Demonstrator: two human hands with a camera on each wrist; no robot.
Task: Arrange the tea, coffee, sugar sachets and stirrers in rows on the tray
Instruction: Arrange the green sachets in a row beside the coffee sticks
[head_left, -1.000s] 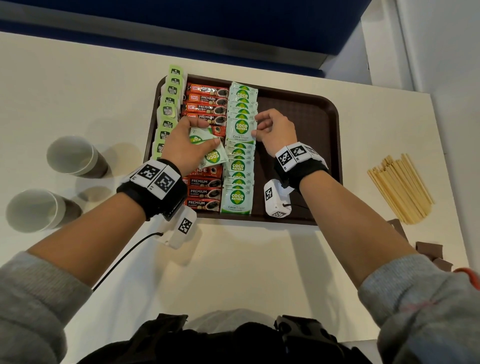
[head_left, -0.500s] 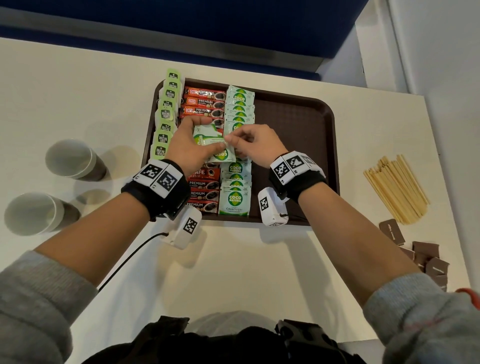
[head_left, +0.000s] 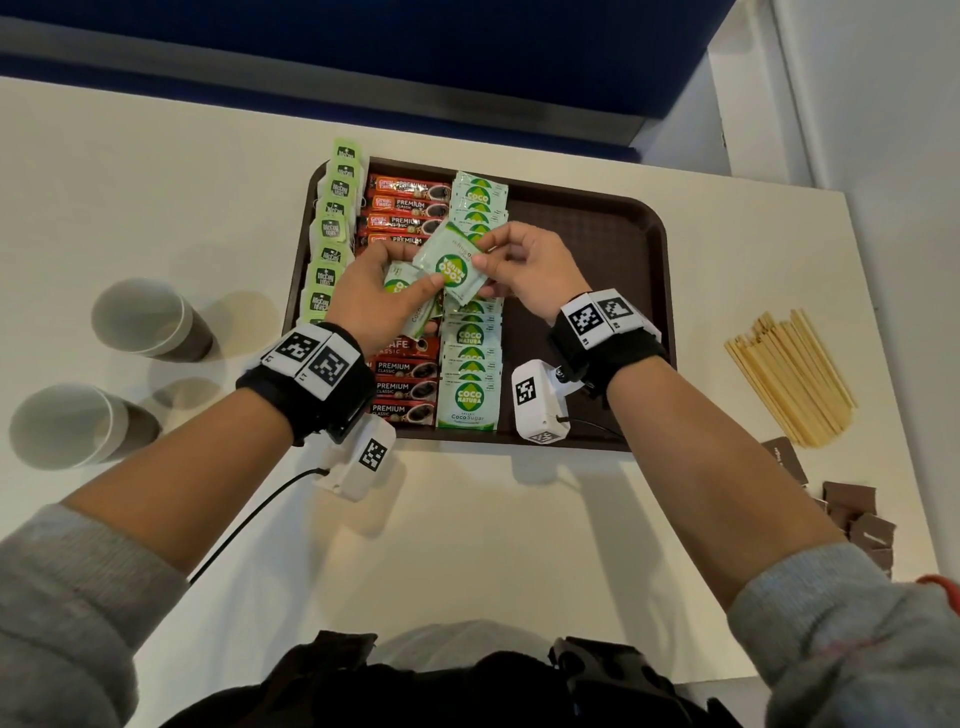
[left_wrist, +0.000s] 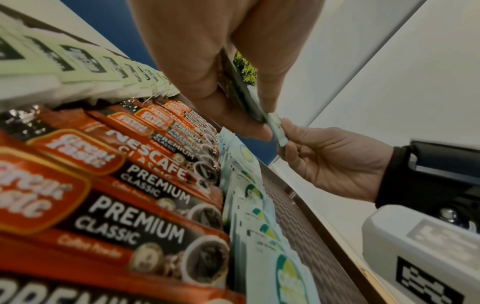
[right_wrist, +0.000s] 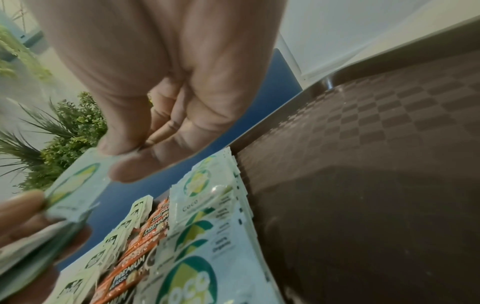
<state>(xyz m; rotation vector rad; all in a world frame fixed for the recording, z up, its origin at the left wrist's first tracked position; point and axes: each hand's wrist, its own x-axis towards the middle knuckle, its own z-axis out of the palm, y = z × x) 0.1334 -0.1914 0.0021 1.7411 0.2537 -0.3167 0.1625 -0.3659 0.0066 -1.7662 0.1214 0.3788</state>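
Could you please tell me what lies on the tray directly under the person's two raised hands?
Under the left hand and right hand, the brown plastic tray carries rows of red coffee sachets and green-and-white sugar sachets; the rows' middle stretches are covered.

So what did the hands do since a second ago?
The right hand left the sugar row, came across to the left hand, and now pinches one sachet off its stack, lifted above the tray. The left hand still grips the remaining sachets. Tea, coffee, stirrers and cups stayed put.
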